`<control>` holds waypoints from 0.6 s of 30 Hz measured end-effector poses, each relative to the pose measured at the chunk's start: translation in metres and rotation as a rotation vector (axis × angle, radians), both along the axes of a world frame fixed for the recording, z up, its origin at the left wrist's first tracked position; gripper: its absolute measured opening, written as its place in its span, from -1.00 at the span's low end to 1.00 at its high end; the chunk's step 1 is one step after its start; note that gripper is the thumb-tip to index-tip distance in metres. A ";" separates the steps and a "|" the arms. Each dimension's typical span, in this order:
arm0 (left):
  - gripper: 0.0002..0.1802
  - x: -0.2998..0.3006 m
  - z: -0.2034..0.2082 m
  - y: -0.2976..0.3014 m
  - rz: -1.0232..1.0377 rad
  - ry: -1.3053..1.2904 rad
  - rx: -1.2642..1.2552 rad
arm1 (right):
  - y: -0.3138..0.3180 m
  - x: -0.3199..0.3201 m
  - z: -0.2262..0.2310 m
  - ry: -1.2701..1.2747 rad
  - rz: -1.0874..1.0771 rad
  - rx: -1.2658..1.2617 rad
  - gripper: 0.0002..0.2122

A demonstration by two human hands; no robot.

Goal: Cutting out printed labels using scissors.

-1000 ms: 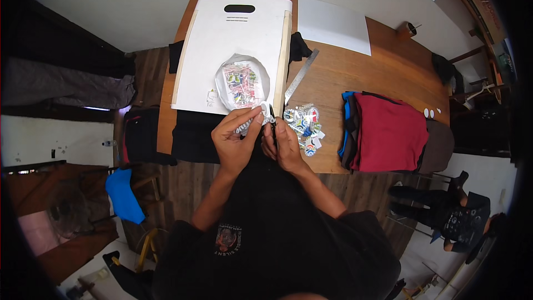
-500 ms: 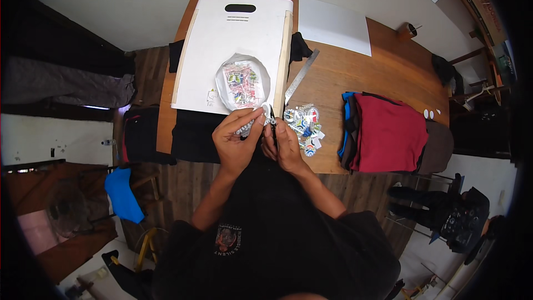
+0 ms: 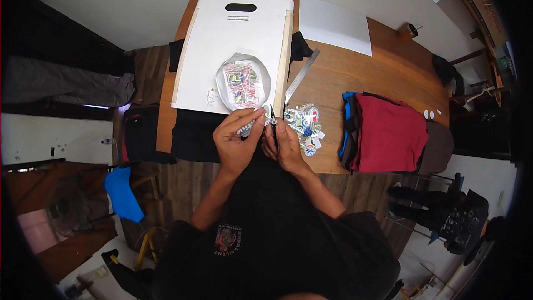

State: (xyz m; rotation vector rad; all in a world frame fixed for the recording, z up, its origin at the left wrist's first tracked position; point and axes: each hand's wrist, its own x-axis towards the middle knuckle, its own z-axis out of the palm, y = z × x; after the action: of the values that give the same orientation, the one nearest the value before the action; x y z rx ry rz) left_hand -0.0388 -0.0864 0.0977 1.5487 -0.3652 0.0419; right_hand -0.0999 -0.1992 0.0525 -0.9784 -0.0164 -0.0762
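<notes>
My left hand (image 3: 233,141) pinches a white printed sticker (image 3: 245,129) between thumb and fingers, with part of it showing under the palm side. Close beside it, my right hand (image 3: 288,147) is closed round a slim dark tool (image 3: 273,119), perhaps small scissors; its handle is hidden in the fingers. The tool's tip meets the sticker's edge. Just beyond my hands, a white plastic bag (image 3: 265,86) stands open, holding printed pieces and red-and-white scraps. Right of my hands lies a loose heap of colourful cut stickers (image 3: 304,125) on the wooden table.
A white board (image 3: 205,44) with a handle slot lies under the bag. A steel ruler (image 3: 302,75) rests along its right side. Folded red, black and blue cloths (image 3: 388,133) are stacked at right. A white sheet (image 3: 336,25) and a brown cup (image 3: 408,31) lie farther back.
The white sticker has turned slightly in my fingers, and the dark tool's tip has shifted a little at its edge. Both hands stay in the same place.
</notes>
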 end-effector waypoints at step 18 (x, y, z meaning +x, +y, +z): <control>-0.79 0.001 0.000 0.004 0.010 -0.026 0.066 | -0.006 0.000 0.010 0.029 0.041 -0.026 -0.63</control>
State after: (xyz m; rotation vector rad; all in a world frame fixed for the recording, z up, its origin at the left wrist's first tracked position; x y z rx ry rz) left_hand -0.0375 -0.0828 0.0974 1.6164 -0.3822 0.0586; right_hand -0.0995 -0.2051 0.0625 -1.0051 -0.0108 -0.0238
